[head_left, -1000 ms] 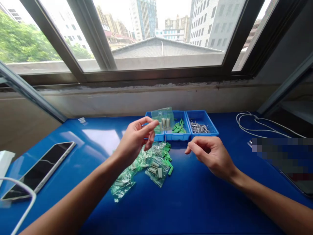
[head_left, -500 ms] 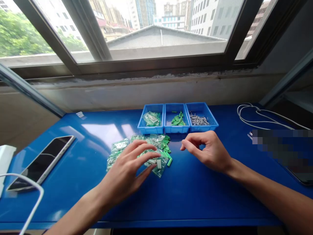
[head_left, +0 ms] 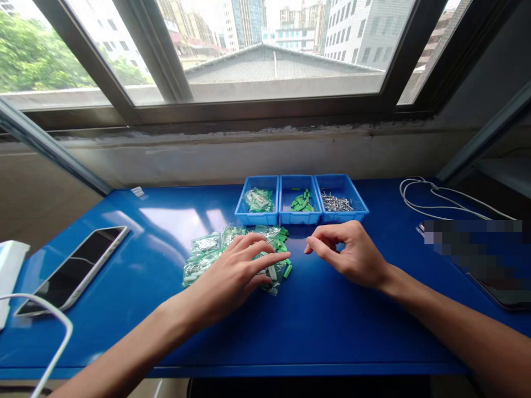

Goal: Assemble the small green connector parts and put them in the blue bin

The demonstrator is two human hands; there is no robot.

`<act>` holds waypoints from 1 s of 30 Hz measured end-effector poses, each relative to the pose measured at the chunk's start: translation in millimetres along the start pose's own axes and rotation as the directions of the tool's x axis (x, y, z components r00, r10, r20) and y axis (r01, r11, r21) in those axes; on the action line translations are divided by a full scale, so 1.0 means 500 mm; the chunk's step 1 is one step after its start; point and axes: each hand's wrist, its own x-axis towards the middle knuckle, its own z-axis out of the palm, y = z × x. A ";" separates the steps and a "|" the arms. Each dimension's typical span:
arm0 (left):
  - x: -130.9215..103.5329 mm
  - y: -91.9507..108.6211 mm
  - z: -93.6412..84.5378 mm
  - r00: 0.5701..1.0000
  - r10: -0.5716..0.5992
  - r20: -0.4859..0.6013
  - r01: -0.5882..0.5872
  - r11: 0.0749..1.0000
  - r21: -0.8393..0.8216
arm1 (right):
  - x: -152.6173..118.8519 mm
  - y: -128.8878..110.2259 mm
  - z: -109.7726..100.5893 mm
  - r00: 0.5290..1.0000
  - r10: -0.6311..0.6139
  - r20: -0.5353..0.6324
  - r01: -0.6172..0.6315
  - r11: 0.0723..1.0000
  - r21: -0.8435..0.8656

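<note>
Blue bench (head_left: 315, 331), smooth and glossy, with pale window glare across the back left. Near the wall (head_left: 249, 149), side by side: left tray (head_left: 256, 218) with clear packets (head_left: 259, 200), middle tray (head_left: 299, 219) with green pieces (head_left: 302, 202), right tray (head_left: 344, 218) with a heap of metal pins (head_left: 338, 203). In front of the left and middle trays, directly on the bench, a pile of packets (head_left: 203, 262), with loose green bits (head_left: 282, 237) along the right edge. Over the right part of that pile, left hand (head_left: 240, 268), open, palm down, fingers spread; impossible to tell whether touching the plastic. Just right of the bits, right hand (head_left: 352, 254), closed in a loose curl, thumb against forefinger. At far left, a phone (head_left: 77, 271), lying flat, near a white box (head_left: 12, 260). At far right, a coiled cord (head_left: 434, 189) and a dark flat device (head_left: 493, 271), partly pixelated. Behind, scuffed plaster below a dark window frame (head_left: 265, 110); beyond the glass, a grey roof (head_left: 282, 66), tall buildings (head_left: 365, 33) and, leftward, green leaves (head_left: 37, 61).
</note>
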 end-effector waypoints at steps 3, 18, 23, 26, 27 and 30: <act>0.007 0.000 -0.007 1.000 -0.019 0.012 0.019 1.000 0.014 | 0.000 -0.002 0.000 1.000 -0.002 0.011 0.002 1.000 0.002; 0.048 0.039 -0.038 0.875 -0.471 -0.114 0.261 0.655 -0.709 | 0.004 -0.011 -0.001 0.968 0.106 0.228 -0.158 0.962 0.224; 0.098 0.062 -0.022 0.808 -0.587 -0.038 0.211 0.350 -0.913 | 0.005 -0.010 0.005 0.978 0.136 0.160 -0.193 0.882 0.431; 0.114 0.059 -0.015 0.817 -0.577 0.007 0.216 0.294 -0.931 | 0.008 0.000 0.007 0.981 0.194 -0.015 -0.162 0.854 0.495; 0.117 0.055 -0.013 0.816 -0.578 0.017 0.226 0.293 -0.929 | 0.010 0.003 0.007 0.976 0.212 -0.042 -0.162 0.847 0.507; 0.115 0.043 -0.005 0.798 -0.602 0.013 0.261 0.326 -0.909 | 0.013 0.011 0.008 0.969 0.247 -0.031 -0.192 0.822 0.536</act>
